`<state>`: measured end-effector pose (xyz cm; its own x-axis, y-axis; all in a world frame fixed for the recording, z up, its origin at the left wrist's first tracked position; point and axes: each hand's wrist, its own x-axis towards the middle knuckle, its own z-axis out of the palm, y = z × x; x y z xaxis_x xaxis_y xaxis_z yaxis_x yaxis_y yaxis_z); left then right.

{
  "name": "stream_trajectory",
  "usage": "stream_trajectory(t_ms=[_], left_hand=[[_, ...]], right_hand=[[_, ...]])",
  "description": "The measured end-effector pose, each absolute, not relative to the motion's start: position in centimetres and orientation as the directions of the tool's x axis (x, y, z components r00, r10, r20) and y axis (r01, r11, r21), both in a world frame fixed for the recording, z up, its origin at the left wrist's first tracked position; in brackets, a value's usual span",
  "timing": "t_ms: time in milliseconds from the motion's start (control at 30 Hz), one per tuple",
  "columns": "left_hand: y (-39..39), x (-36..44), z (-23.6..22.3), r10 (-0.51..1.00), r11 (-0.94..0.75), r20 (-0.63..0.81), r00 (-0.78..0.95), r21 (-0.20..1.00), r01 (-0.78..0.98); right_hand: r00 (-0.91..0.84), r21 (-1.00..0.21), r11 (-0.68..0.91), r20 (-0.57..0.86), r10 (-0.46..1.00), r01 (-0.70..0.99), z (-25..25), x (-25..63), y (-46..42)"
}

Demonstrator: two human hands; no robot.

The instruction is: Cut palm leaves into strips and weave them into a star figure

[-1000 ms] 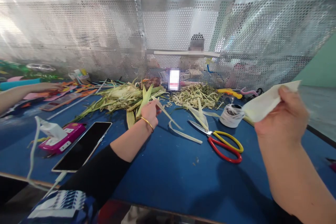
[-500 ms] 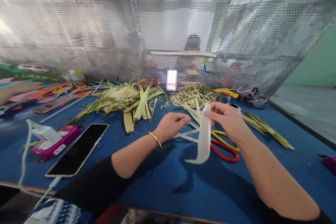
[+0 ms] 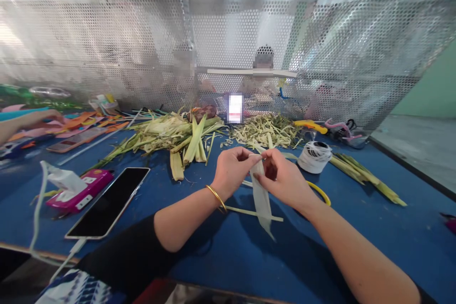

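Note:
My left hand and my right hand meet over the table, fingertips pinched on the upper end of a pale corn husk strip. The strip hangs down between them, its lower tip tapering to a point. A thin greenish strip runs sideways across the husk from beside my left wrist; whether a finger holds it is hidden. Behind my right hand shows part of a yellow loop handle of the scissors; the rest is covered. A roll of white string stands just beyond my right hand.
A leafy husk pile and a shredded pile lie behind my hands. More stalks are at right. A phone and purple power strip sit left. Another person's hand reaches over coloured pieces. A perforated screen closes the back.
My right hand has moved left with the husk strip, and my left hand has come up to grip its top. The string roll now shows; the red scissor handle is now covered.

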<state>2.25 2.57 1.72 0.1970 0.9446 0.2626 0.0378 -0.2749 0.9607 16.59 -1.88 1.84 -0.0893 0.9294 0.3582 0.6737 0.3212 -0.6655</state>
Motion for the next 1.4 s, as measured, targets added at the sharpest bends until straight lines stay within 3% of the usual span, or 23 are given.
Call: stream_trajectory(t_ms=[167,333,433,833,1033,1400], left_hand=[[2.8,2.2,1.9,0.955,-0.260,0.256,0.153,0.965,0.009],[2.5,2.3,2.5,0.972,-0.104,0.129,0.195,0.985,-0.134],[2.4,2.4,2.5,0.971,-0.030,0.070,0.227,0.984,-0.173],[2.6,1.5,2.6,0.856,-0.408,0.300,0.421,0.892,0.194],[2.3,1.1,3.3,0.783,-0.579,0.382,0.491,0.736,0.351],[2.1,0.9,3.8,0.708,-0.700,0.410,0.575,0.515,0.495]], right_hand=[[-0.087,-0.596,0.356,0.431,0.898,0.720,2.1,16.2,-2.4],[0.082,-0.826,0.247,0.331,0.940,0.507,1.8,16.5,-2.0],[0.099,-0.893,0.205,0.265,0.959,0.399,1.4,16.6,-1.7],[0.062,-0.775,0.358,0.453,0.890,0.520,2.1,16.7,-1.8],[0.074,-0.773,0.393,0.489,0.869,0.498,2.1,16.7,-1.8],[0.068,-0.747,0.418,0.523,0.850,0.517,2.0,16.7,-1.7]])
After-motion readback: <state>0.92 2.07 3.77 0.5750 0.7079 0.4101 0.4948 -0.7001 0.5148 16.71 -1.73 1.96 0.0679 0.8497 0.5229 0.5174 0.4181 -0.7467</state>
